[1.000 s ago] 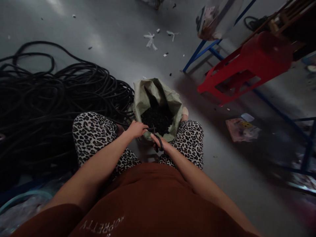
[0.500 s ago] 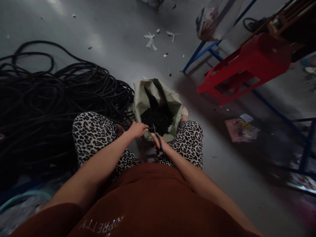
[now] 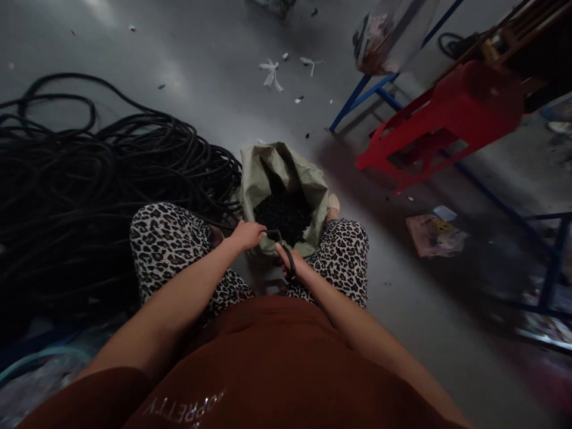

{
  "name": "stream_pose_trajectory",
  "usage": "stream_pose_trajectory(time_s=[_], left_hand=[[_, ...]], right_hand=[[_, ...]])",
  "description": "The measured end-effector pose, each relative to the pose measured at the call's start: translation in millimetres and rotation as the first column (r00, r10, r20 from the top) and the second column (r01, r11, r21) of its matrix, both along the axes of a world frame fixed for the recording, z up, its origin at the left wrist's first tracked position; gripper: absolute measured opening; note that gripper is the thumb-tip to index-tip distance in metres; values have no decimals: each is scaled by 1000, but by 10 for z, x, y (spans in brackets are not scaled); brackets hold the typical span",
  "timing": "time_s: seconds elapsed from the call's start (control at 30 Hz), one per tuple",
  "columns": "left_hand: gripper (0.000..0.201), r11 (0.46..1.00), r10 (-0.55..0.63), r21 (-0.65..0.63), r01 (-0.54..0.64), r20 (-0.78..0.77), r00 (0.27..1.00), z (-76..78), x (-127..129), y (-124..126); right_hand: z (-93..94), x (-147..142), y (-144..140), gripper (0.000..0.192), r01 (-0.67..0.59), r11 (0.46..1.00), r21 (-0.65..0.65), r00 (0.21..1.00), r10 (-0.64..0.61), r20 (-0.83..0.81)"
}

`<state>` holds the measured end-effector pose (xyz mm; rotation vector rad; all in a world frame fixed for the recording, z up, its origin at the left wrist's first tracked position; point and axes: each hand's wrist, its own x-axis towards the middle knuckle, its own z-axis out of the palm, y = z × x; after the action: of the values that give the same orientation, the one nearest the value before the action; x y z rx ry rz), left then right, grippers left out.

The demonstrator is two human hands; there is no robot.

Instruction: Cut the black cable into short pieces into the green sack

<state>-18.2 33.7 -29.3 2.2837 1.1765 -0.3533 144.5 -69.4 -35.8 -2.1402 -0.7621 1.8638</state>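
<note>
**Black cord [image 3: 271, 233] held across a sack's mouth, scissors [image 3: 291, 262] set at its end**

At the far left, a tangled heap of black cord [image 3: 111, 149] is spread over the floor [image 3: 214, 77]. White lettering [image 3: 185, 410] is printed on the brown shirt [image 3: 277, 345]; it is seen upside down, and "PRETTY" can be made out. The held cord is pinched between the thumb and fingers of the left hand [image 3: 248, 235]. Its short free end is pointed to the right, its long axis lying nearly level across the near edge of the pale green sack [image 3: 254, 173]. The scissors are gripped by the right hand [image 3: 298, 260], whose fingers are curled around the handles. The blades are directed away from the body, toward the cord's end; whether they are closed on it cannot be told. Black scraps [image 3: 286, 214] are contained in the sack. Farther right, a red plastic stool [image 3: 482, 113] is seen.
</note>
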Motion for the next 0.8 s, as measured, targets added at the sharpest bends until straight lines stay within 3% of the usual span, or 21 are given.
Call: stream_pose_trajectory(time_s=[0.1,0.37,0.8], left_hand=[[32,1000,19,3,-19,6,1000,9,3,8],[33,999,45,17,-45,12,999,21,8,17],[31,1000,15,5,-15,34,999,50,17,-13]], right_hand=[[-9,-14,18,56,0,997,-74,1000,1,9],[-191,-30,8,56,-94,995,26,995,95,-20],[-141,-49,52,56,-227,972,59,973,224,52]])
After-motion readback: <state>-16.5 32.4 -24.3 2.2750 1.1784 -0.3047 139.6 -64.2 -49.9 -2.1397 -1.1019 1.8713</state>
